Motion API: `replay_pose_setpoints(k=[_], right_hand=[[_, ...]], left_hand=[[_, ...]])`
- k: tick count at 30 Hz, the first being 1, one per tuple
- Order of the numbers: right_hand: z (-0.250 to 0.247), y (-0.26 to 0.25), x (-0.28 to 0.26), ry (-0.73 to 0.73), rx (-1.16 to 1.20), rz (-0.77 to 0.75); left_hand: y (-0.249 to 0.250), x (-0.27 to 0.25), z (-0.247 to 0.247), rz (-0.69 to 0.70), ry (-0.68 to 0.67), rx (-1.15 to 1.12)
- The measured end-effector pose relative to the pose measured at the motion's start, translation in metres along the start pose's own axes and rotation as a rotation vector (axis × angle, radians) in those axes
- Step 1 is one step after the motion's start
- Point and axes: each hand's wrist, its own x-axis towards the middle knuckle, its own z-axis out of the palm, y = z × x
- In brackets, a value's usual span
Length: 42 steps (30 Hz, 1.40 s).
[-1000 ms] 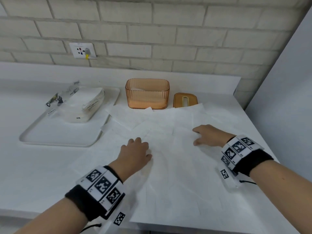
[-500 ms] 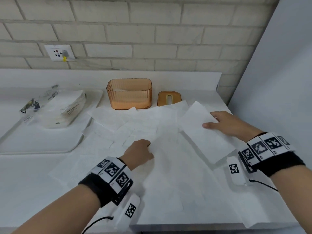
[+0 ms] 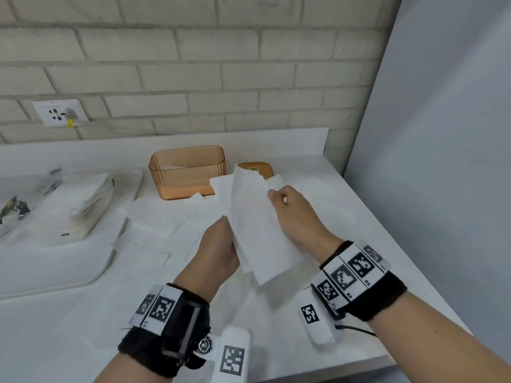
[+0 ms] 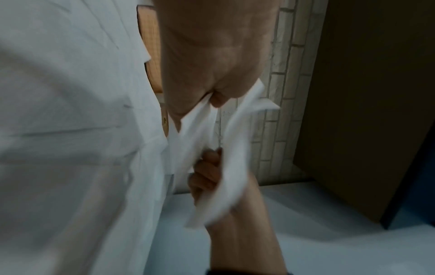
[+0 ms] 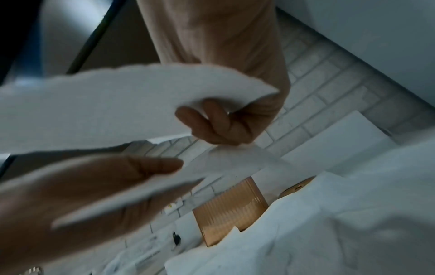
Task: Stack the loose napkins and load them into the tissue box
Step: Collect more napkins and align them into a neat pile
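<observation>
Two white napkins are held up together above the counter. My left hand (image 3: 221, 244) pinches one napkin (image 4: 188, 126) between thumb and fingers. My right hand (image 3: 290, 211) grips the edge of the other napkin (image 3: 257, 228), which bends in a curve (image 5: 113, 106) beside the first. Several loose napkins (image 3: 157, 217) lie overlapping on the white counter below. The ribbed orange tissue box (image 3: 188, 172) stands open at the back by the wall. Its orange lid (image 3: 258, 166) lies just right of it, partly hidden behind the raised napkins.
A white tray (image 3: 91, 269) at the left carries a wrapped pack of napkins (image 3: 83, 205). A brick wall with a socket (image 3: 59, 113) runs behind. A grey panel (image 3: 442, 161) closes off the right side, and the counter's front edge (image 3: 345, 369) lies near my wrists.
My right hand lifted a napkin from the right and brought it to the middle. My left hand left the counter with a napkin and met it.
</observation>
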Motion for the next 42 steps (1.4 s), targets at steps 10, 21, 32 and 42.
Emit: replay_pose_setpoints(k=[10, 21, 32, 42], right_hand=[[0.045, 0.005, -0.028, 0.124, -0.44, 0.02], [-0.081, 0.075, -0.04, 0.022, -0.897, 0.521], [-0.101, 0.124, -0.051, -0.082, -0.756, 0.57], [-0.124, 0.118, -0.055, -0.055, -0.528, 0.592]], left_hand=[[-0.014, -0.018, -0.013, -0.045, 0.091, 0.145], [-0.006, -0.004, -0.052, -0.072, 0.161, 0.179], [-0.014, 0.018, -0.05, -0.105, 0.188, 0.164], [-0.024, 0.025, -0.045, -0.115, 0.235, 0.129]])
